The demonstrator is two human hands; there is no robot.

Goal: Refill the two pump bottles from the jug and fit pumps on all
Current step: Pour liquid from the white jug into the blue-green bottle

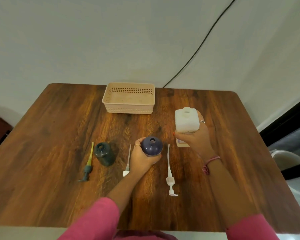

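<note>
Left hand [140, 161] steadies the purple bottle [151, 146]; right hand [194, 137] grips the white jug [186, 121] (both uncapped). Pouring seems next, calling for a careful tilt over the neck.

One head-worn camera looks forward and steeply down, close over the table [59, 129].

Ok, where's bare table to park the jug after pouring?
Bare wood lies right of the jug toward the table edge, and left of the basket. The near row is crowded: bottles and pumps lie side by side.
</note>
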